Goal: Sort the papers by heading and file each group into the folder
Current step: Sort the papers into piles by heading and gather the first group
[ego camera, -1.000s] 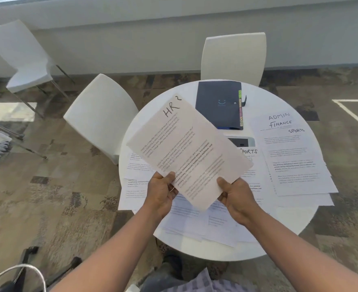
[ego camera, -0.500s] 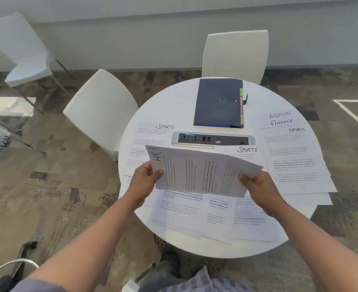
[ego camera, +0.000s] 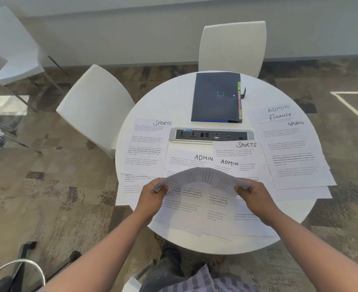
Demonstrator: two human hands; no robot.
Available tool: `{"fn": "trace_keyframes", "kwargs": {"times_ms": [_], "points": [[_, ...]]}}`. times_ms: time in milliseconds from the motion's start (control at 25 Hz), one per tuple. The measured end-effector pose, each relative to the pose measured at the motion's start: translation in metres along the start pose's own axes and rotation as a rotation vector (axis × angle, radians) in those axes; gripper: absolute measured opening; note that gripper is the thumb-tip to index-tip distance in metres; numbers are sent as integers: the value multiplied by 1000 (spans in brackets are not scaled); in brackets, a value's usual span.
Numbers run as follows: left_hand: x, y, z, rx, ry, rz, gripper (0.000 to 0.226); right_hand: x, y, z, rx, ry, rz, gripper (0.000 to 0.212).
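We hold one printed sheet (ego camera: 202, 178) above the near half of the round white table (ego camera: 296, 216), gripping it at both ends: the left hand (ego camera: 152, 196) pinches the left end between curled fingers and thumb, and the right hand (ego camera: 251, 193) pinches the right end the same way. The sheet bows upward in an arch between the two hands, with its printed lines running across the arch; its heading cannot be read from this angle. Beneath it, loose papers (ego camera: 197, 209) overlap on the tabletop, two of them headed ADMIN. A sheet headed SPORTS (ego camera: 147, 144) lies at the left of the table, and another SPORTS sheet (ego camera: 237, 151) lies just below the power and data socket strip (ego camera: 211, 135) set in the table's centre. At the right, a fanned stack (ego camera: 289, 148) shows the headings ADMIN, FINANCE and SPORTS. The dark folder (ego camera: 216, 97) lies closed at the far side of the table, beyond the socket strip, with coloured tabs (ego camera: 239, 102) along its right edge. White chairs (ego camera: 94, 106) stand around the table on patterned carpet.
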State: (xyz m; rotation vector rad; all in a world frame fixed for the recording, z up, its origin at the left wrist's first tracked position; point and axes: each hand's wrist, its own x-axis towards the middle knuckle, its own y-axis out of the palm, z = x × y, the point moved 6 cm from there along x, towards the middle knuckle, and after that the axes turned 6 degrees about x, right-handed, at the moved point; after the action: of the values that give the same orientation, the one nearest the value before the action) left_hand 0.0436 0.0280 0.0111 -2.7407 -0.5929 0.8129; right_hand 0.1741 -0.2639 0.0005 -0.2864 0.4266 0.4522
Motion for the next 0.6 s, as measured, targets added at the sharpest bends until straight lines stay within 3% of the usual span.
{"fn": "trace_keyframes", "kwargs": {"times_ms": [160,320,600], "points": [[4,0,-1,-13,11,-54,26,4,-4,0,-39,-43,-50,27],[6,-1,8,-15,3,-55,24,1,-6,6,18,-59,-90,49],[6,5,21,26,-21,-56,21,-1,-2,1,-58,-47,-59,38]]}}
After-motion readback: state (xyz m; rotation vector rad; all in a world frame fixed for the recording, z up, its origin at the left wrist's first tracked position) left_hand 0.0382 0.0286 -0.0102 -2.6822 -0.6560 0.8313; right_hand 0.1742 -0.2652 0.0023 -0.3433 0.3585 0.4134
